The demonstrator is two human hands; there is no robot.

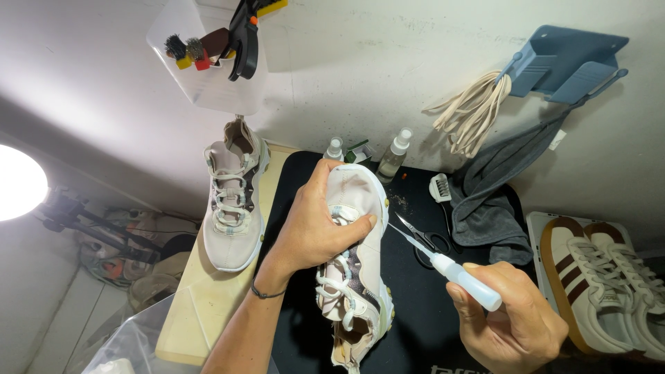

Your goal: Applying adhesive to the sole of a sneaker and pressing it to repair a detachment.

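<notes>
Left hand (312,228) clamped the pale mesh sneaker (353,263); right hand (516,325) gripped a white needle-tip squeeze bottle (454,271), whose overflow could have stained the mesh.

head view | worn on head, looks steeply down | close over black mat (415,291) | single view
</notes>
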